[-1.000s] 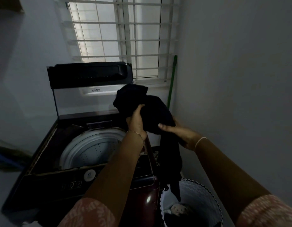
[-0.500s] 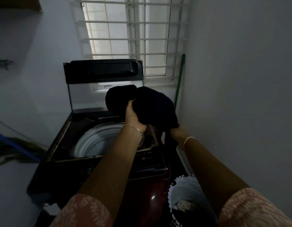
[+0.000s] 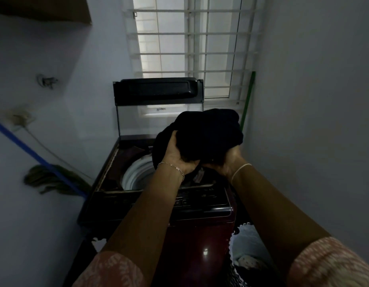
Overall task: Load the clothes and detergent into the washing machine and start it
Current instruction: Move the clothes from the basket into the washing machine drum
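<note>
Lid-up washing machine point(image 3: 200, 241) sat near-centre, its drum point(image 3: 134, 175) open below and left of the load. The black clothes bundle point(image 3: 208, 133) hung over the drum's right rim (balled, no clear long axis). The left hand point(image 3: 177, 158) and right hand point(image 3: 229, 162) gripped it from beneath, fingers curled; the left hand was nearer the drum.

Garment point(image 3: 208, 133): plain black, as you see it.
Washing machine point(image 3: 200, 241): glossy maroon front, black lid, white drum.
Your sleeves point(image 3: 328, 264): pink, pale print, possibly floral in the dim light.
Mop handle point(image 3: 34, 154): blue.
Pole point(image 3: 248, 96): green.
</note>
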A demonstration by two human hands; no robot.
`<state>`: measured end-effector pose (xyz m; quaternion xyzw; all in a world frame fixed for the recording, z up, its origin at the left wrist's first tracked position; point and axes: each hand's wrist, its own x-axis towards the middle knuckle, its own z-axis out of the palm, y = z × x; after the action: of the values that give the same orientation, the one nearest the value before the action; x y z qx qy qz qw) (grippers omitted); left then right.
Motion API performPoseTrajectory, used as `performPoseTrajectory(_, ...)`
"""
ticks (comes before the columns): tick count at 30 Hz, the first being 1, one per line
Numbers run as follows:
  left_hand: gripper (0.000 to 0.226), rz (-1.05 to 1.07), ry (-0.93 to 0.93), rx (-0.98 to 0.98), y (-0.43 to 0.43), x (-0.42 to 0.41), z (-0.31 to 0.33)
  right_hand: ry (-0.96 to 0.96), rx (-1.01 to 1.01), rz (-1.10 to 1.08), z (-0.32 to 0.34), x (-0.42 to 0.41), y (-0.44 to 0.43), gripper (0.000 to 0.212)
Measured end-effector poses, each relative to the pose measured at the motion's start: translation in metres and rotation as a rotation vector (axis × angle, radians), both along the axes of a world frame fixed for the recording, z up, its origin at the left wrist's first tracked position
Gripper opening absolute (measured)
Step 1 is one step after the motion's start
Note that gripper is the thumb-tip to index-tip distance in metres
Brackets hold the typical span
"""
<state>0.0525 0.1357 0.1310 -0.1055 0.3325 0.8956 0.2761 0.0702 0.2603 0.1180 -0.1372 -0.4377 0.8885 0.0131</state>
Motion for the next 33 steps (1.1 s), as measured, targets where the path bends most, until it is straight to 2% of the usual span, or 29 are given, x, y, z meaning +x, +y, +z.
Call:
performPoseTrajectory(2,0.049,-0.046,0.042,-0.105,-0.008,0.002,0.01,0.031,-0.114,0.001,0.003,-0.004,-0.007,0.063)
performPoseTrajectory(4,0.051,-0.051,0.053,-0.276,-0.017,-0.006,0.013,0.077,-0.187,-0.034,0.007,-0.01,-0.01,0.06)
performPoseTrajectory(8,0.072,-0.094,0.117,-0.585,-0.03,-0.029,0.027,0.076,-0.2,-0.081,0.02,-0.026,-0.008,0.059)
performPoseTrajectory(10,0.059,-0.128,0.236,-0.673,-0.028,-0.032,0.039,0.069,-0.181,-0.072,0.027,-0.034,-0.005,0.064)
performPoseTrajectory(13,0.044,-0.097,0.43,-0.74,-0.018,-0.04,0.05,0.055,-0.15,-0.078,0.038,-0.045,0.004,0.067)
performPoseTrajectory(17,0.031,0.018,0.419,-0.72,-0.012,-0.053,0.045,0.061,-0.114,-0.076,0.054,-0.053,0.011,0.067)
performPoseTrajectory(19,0.038,0.023,0.448,-0.735,-0.008,-0.059,0.04,0.083,-0.123,-0.094,0.061,-0.056,0.015,0.067)
performPoseTrajectory(21,0.053,-0.064,0.403,-0.656,-0.003,-0.058,0.036,0.113,-0.179,-0.103,0.069,-0.057,0.019,0.069)
performPoseTrajectory(24,0.052,-0.197,0.301,-0.37,0.006,-0.057,0.031,0.144,-0.256,-0.118,0.076,-0.058,0.023,0.067)
performPoseTrajectory(26,0.063,-0.236,0.292,-0.242,0.016,-0.063,0.021,0.129,-0.269,-0.128,0.076,-0.06,0.023,0.061)
performPoseTrajectory(29,0.074,-0.179,0.228,-0.06,0.033,-0.075,0.011,0.07,-0.303,-0.156,0.068,-0.066,0.025,0.061)
performPoseTrajectory(33,0.06,-0.077,0.181,0.055,0.05,-0.073,0.003,0.026,-0.267,-0.135,0.058,-0.069,0.031,0.061)
